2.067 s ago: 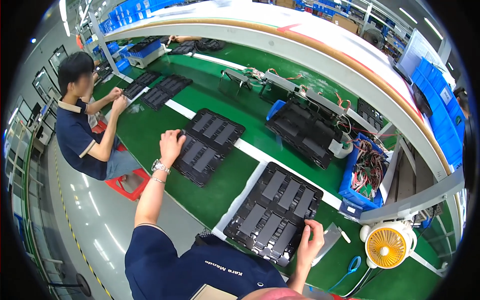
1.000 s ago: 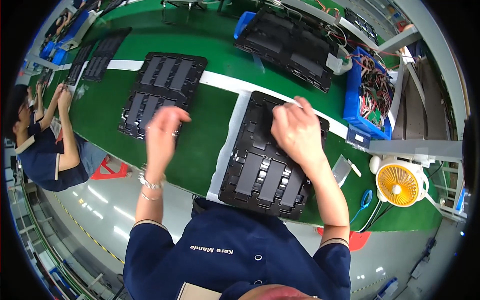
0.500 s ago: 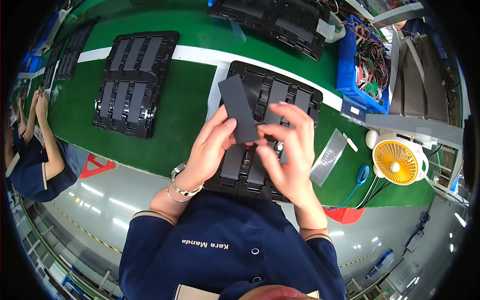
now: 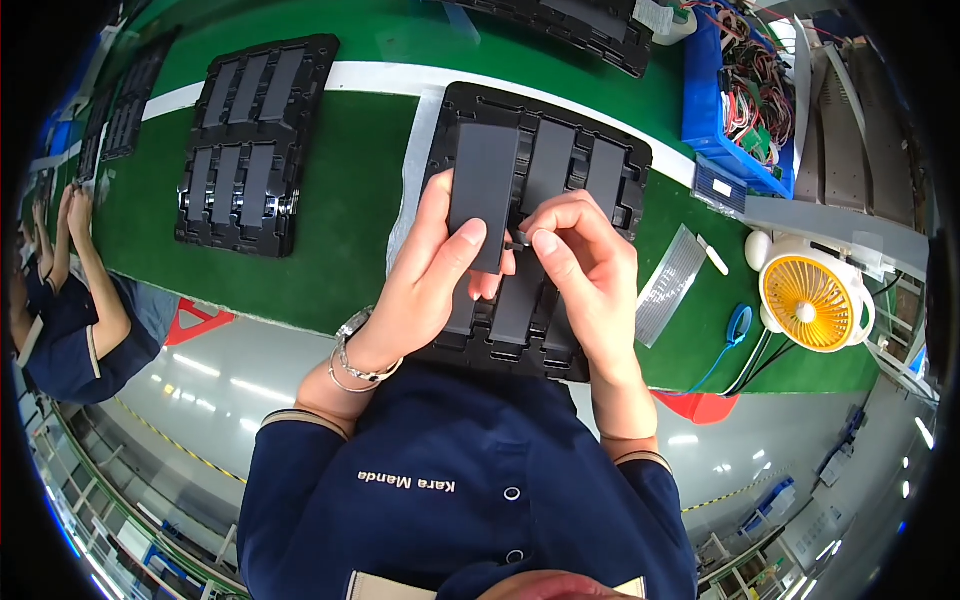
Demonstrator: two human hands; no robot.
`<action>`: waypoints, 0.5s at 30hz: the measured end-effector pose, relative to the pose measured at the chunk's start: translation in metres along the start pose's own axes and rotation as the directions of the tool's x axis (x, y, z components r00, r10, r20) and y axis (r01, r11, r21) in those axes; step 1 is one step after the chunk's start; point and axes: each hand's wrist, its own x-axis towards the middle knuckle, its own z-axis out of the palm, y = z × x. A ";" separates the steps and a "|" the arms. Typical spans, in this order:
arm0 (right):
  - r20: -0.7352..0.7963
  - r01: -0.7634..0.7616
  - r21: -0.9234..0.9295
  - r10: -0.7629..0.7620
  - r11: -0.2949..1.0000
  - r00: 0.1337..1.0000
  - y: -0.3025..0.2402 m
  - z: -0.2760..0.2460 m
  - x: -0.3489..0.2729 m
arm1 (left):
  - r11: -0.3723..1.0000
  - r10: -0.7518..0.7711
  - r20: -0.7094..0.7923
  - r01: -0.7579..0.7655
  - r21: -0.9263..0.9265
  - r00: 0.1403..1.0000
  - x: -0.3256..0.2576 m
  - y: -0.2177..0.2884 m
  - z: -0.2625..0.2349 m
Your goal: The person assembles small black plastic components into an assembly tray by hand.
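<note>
A flat, dark grey rectangular block (image 4: 484, 180) is in my left hand (image 4: 425, 260), the thumb lying on its face and the fingers curled around behind. My right hand (image 4: 592, 275) is closed in a pinch at the block's right side. Between its thumb and forefinger a small black piece (image 4: 518, 238) shows; whether it is joined to the block I cannot make out. Both hands are above a black moulded tray (image 4: 462, 97), where similar dark blocks (image 4: 548, 165) sit in slots. My hands partly cover its lower rows.
Another filled black tray (image 4: 290, 140) lies left on the green table (image 4: 350, 190). At the right are a blue bin (image 4: 705, 110) of wires and circuit boards, a yellow-and-white fan (image 4: 808, 295), a clear ruler-like strip (image 4: 672, 285) and a blue cable (image 4: 738, 325). Another person's arms (image 4: 85, 235) show far left.
The block has turned from tilted to nearly upright in my left hand. My right fingers have drawn together from spread into a pinch beside it. The whole view has shifted slightly.
</note>
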 end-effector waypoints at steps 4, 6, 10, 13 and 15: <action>0.059 -0.047 0.060 0.044 0.997 0.997 0.000 -0.001 -0.003 | 1.000 0.007 0.025 -0.007 0.005 1.000 -0.001 0.000 0.005; 0.085 -0.080 0.111 0.071 0.991 0.994 -0.002 -0.003 -0.004 | 1.000 -0.006 0.055 0.006 0.000 0.998 -0.002 -0.001 0.006; 0.160 -0.176 0.281 0.134 0.944 0.978 -0.001 -0.005 -0.007 | 0.999 -0.038 0.067 0.038 0.005 0.997 -0.001 -0.001 0.007; 0.151 -0.160 0.246 0.125 0.956 0.981 -0.002 -0.005 -0.007 | 0.999 -0.049 0.065 0.048 0.019 0.997 -0.001 -0.001 0.008; 0.142 -0.142 0.222 0.112 0.965 0.984 0.000 -0.006 -0.007 | 0.998 -0.061 0.065 0.059 0.033 0.996 -0.001 0.000 0.009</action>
